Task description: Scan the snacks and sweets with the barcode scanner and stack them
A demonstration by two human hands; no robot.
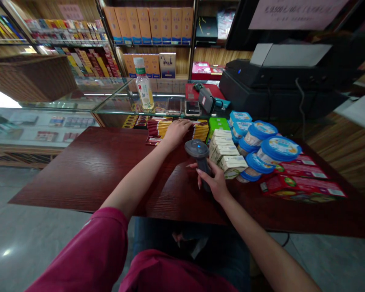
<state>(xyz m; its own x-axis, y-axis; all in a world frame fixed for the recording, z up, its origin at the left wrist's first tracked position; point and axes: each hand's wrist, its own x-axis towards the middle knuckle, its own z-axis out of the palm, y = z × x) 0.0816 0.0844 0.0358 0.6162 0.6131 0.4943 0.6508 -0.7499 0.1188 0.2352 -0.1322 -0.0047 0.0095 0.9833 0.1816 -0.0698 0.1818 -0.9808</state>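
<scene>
My right hand grips the handle of a grey barcode scanner with a small blue light, held just above the dark red wooden table. My left hand reaches forward and rests flat, fingers spread, on a row of red and yellow chocolate bars at the table's far edge. Beside the scanner, to its right, stand stacked cream drink cartons.
Blue-lidded cups and red flat packets lie at right. A green pack sits behind the cartons. On the glass counter stand a bottle and two phones. A black register fills the back right; stocked shelves behind.
</scene>
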